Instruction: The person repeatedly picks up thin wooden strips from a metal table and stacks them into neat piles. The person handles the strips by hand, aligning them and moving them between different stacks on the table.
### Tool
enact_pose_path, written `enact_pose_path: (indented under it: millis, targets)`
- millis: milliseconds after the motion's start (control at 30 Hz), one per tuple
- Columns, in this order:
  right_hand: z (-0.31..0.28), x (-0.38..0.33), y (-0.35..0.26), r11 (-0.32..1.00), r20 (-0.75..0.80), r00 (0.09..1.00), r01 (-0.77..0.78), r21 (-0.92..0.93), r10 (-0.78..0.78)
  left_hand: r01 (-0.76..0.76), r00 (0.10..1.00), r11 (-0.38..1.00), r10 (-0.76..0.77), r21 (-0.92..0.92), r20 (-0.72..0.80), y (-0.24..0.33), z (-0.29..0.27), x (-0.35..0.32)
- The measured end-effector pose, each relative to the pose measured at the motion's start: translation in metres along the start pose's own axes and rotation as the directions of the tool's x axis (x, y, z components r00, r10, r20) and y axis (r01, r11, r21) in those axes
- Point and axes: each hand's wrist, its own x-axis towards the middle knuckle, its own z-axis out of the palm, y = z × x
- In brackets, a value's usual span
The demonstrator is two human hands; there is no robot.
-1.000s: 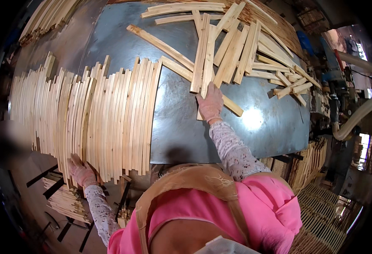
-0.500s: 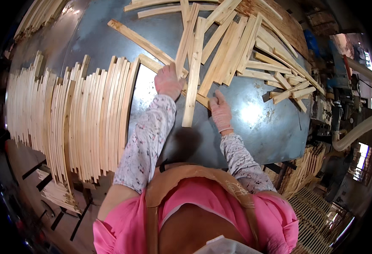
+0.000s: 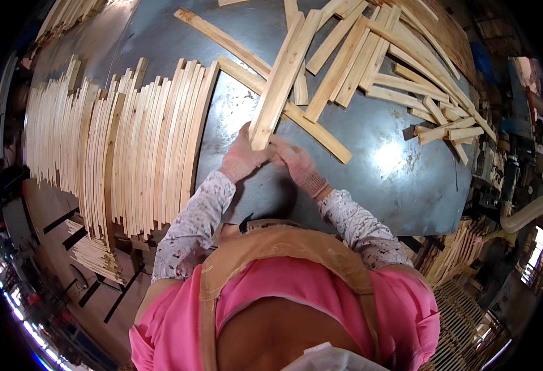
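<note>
Two wooden strips (image 3: pixel 281 80) lie side by side, pointing away from me across other strips. Around their near end, my left hand (image 3: pixel 242 156) is closed, in a pale pink glove with the thumb along the left edge. My right hand (image 3: pixel 296 164), gloved alike, pinches the same end from the right, and its fingertips meet the left hand's there. Some fingers of both hands are hidden under the wood. Beneath the held strips, a loose strip (image 3: pixel 324 139) runs diagonally on the grey metal table (image 3: pixel 358 191). Another strip (image 3: pixel 219 40) slants at the far left of them.
A tight row of upright-laid strips (image 3: pixel 154 142) covers the table's left side. A jumbled heap of strips (image 3: pixel 401 74) lies at the far right. Machinery with a pale hose (image 3: pixel 525 210) stands beyond the right edge. More strips (image 3: pixel 95 253) are stacked below the table at left.
Both hands have come together toward me at the near end of the strips. The held strips now lie side by side and tilt to the right at their far end.
</note>
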Motion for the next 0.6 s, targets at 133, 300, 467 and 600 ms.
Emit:
enact_pose_path:
  millis: [133,300,467,600]
  targets:
    - [-0.042,0.046,-0.004,0.391,-0.064,0.940,0.077,-0.917,-0.335,-0.008,0.987,0.980,0.040,0.200,-0.154,-0.007,-0.018,-0.072]
    - [-0.063,0.012,0.037,0.268,-0.175,0.884,-0.058,-0.962,-0.434,0.137,0.954,0.991,-0.128,0.011,-0.271,-0.106,-0.013,-0.159]
    - [-0.065,-0.006,0.014,0.335,-0.234,0.970,-0.197,-0.921,-0.072,0.182,0.901,0.978,-0.123,0.106,-0.417,-0.090,0.001,-0.171]
    - [0.014,-0.033,0.022,0.562,-0.206,0.970,-0.244,-0.790,0.132,0.076,0.828,0.964,0.081,0.254,-0.556,-0.102,-0.006,-0.198]
